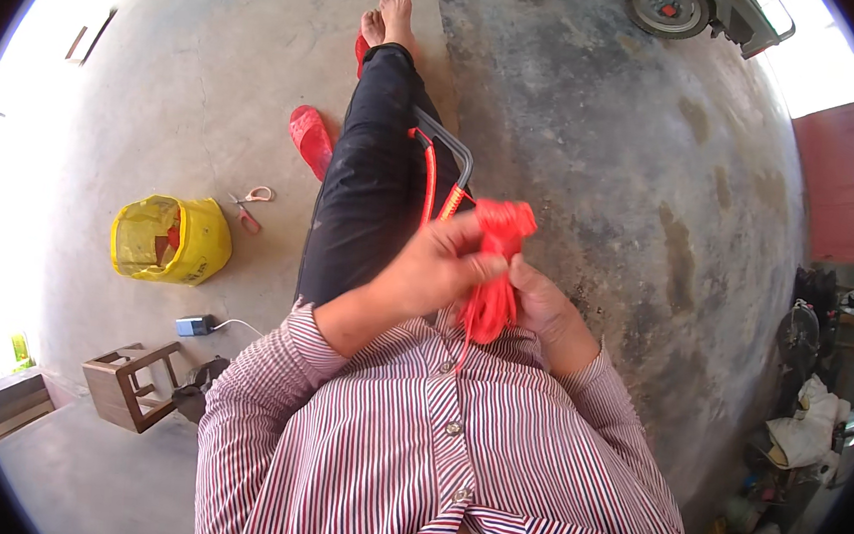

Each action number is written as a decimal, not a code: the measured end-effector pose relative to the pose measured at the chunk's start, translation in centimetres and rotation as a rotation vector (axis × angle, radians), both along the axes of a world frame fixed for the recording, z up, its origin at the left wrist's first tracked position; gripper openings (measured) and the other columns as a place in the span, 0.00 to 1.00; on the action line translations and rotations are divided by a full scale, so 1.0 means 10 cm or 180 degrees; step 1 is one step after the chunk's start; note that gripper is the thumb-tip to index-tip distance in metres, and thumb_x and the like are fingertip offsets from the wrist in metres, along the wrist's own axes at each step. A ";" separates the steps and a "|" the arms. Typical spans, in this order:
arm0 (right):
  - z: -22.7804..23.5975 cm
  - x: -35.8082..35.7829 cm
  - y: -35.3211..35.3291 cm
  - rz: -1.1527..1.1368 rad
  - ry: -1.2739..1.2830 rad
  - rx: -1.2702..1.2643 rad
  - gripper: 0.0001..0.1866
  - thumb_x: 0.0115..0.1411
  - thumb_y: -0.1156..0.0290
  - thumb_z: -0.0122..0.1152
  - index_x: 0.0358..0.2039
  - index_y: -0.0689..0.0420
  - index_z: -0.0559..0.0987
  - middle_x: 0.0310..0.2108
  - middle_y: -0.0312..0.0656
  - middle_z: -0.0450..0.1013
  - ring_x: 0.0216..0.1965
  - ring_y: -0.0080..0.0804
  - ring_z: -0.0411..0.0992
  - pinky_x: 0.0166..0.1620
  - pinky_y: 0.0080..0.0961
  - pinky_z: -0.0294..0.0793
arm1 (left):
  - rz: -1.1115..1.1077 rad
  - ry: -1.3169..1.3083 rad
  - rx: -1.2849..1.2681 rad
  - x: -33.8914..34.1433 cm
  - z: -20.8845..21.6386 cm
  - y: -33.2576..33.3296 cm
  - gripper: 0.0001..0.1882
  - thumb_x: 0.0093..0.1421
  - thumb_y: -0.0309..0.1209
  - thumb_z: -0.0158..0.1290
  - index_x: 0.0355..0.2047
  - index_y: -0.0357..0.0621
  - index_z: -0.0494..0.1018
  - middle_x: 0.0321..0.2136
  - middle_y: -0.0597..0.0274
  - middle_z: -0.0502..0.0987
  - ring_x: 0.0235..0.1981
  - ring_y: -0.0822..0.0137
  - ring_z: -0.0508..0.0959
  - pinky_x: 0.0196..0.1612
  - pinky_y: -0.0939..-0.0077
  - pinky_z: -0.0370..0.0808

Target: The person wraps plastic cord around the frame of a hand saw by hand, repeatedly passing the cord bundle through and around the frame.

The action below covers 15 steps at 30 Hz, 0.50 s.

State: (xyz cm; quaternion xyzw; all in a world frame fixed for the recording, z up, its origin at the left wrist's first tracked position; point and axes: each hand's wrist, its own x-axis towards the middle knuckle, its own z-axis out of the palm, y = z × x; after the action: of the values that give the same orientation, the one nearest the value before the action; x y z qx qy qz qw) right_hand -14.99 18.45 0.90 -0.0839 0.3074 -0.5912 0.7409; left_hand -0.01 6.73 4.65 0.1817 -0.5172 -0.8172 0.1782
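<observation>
Over my lap I hold a bundle of flat red cord (504,223), gathered in the middle with loops above and below my fingers. My left hand (437,268) is closed around the bundle from the left, thumb across its front. From the right, my right hand (541,301) pinches the bundle at its middle; its fingertips are partly hidden. A thin red strand hangs down onto my striped shirt. Across my dark trousers lies a bent grey frame (449,140), its sides wrapped in red and yellow cord (430,182). The frame's near end is hidden behind my left hand.
A yellow bag (206,240) with red stuff inside stands on the floor at left, scissors (250,203) beside it. A red slipper (311,140), a small blue-and-white device (194,325) with a cable and a wooden stool (126,389) are nearby. Clutter (805,432) lines the right.
</observation>
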 end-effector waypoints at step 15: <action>-0.31 -0.33 -1.12 -0.0028 0.5674 -0.0557 0.22 0.48 0.69 0.67 0.45 0.58 0.78 0.43 0.40 0.73 0.41 0.35 0.75 0.45 0.30 0.74 | 0.0500 -0.2581 -0.4785 -0.33 -0.61 -0.93 0.10 0.50 0.26 0.54 0.35 0.43 0.76 0.37 0.56 0.76 0.43 0.54 0.76 0.46 0.60 0.70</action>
State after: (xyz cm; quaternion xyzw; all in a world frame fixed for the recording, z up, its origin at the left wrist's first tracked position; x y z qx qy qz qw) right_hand -18.32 7.29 -2.23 -0.5670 0.7230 -0.3306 0.2157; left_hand -3.26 -2.60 -1.45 0.3288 -0.9311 -0.1145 0.1087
